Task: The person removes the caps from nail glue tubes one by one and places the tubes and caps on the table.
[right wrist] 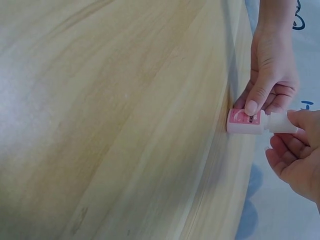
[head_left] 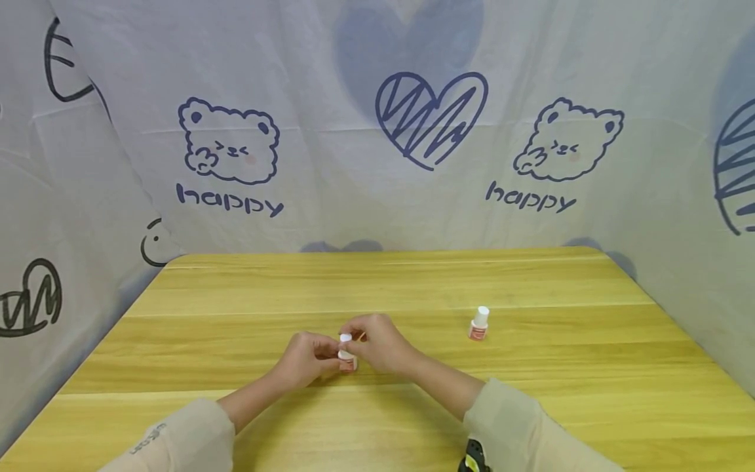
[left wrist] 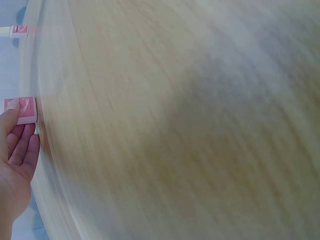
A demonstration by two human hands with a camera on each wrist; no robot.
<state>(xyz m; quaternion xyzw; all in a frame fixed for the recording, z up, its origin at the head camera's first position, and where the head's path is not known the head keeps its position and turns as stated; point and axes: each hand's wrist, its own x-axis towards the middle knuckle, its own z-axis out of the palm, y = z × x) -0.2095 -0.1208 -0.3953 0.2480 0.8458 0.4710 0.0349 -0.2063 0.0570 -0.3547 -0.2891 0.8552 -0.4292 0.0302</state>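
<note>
A small white bottle (head_left: 347,366) with a pink label stands upright on the wooden table. My left hand (head_left: 303,360) grips its body from the left, thumb lying over the label in the right wrist view. From the other side, my right hand (head_left: 380,344) pinches the white cap (right wrist: 281,123) between thumb and fingers. The cap sits at the bottle's neck; whether it is loose I cannot tell. In the left wrist view, the lower bottle body (left wrist: 28,112) shows at the left edge with my left thumb on it.
A second small bottle (head_left: 479,324), also white-capped and pink-labelled, stands upright farther right on the table (head_left: 377,282). Behind and beside the table hangs a pale cloth (head_left: 330,151) printed with bears and hearts. A dark wristband (head_left: 473,457) shows near my right sleeve.
</note>
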